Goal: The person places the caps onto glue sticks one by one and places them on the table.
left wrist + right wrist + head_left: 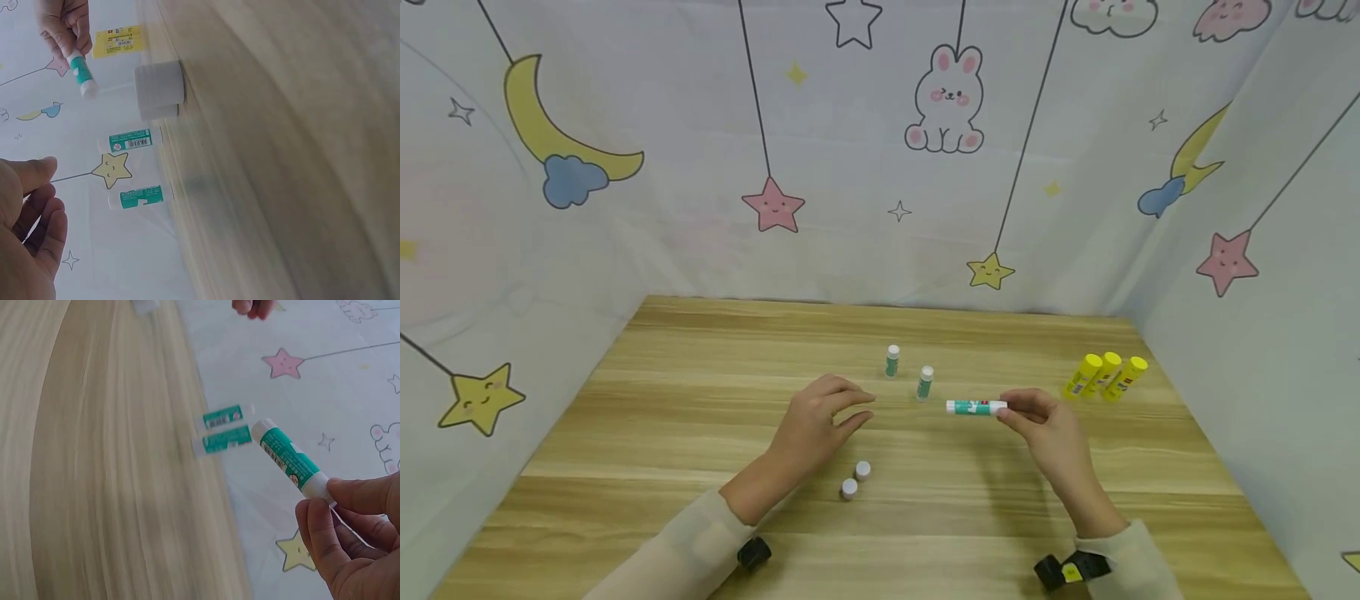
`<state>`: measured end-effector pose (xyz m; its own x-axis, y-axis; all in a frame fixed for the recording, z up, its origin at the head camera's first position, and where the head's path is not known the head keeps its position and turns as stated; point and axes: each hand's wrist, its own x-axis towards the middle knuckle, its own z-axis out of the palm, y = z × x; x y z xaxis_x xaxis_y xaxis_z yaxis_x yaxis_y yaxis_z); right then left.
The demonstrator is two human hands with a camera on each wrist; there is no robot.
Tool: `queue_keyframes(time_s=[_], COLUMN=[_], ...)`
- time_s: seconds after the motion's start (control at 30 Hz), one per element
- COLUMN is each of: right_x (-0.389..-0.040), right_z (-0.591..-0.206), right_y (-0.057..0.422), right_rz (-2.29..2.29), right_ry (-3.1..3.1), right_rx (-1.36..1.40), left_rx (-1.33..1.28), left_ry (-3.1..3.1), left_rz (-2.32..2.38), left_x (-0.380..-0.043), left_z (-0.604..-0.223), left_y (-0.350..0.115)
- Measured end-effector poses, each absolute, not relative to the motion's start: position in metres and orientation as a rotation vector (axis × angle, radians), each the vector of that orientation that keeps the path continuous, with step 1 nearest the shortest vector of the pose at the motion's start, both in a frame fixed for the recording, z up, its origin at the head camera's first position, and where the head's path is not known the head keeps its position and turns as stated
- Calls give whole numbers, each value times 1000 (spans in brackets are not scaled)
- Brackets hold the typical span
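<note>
My right hand [1054, 435] pinches a green-and-white glue stick [976, 407] by one white end, between thumb and fingers. The stick lies nearly level above the table, its other end pointing left. In the right wrist view the label of this glue stick [289, 459] shows clearly. My left hand [820, 421] hovers over the table, holding nothing, thumb and fingers apart and loosely bent. Just beyond it, two more green-and-white glue sticks [925, 383] stand upright. Closer to me, two small white caps [849, 489] sit near each other on the wood.
Several yellow glue sticks [1082, 377] stand grouped at the table's right side, beyond my right hand. A white curtain [865, 258] printed with stars, moons and a rabbit closes in the back and sides of the wooden table [722, 350].
</note>
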<state>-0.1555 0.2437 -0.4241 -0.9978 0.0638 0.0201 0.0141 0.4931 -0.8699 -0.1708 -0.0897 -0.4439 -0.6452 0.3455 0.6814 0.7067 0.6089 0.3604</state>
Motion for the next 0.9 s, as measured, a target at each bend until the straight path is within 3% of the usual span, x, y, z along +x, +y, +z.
queue_keyframes(time_s=[0.9], right_x=[-201], right_z=[-418], right_y=[320], right_rz=[472], right_ry=[-2654], right_rx=[239], left_rx=[-817], left_ry=[-2288], left_rz=[-850], left_x=[-172], left_z=[-448], left_y=[-93])
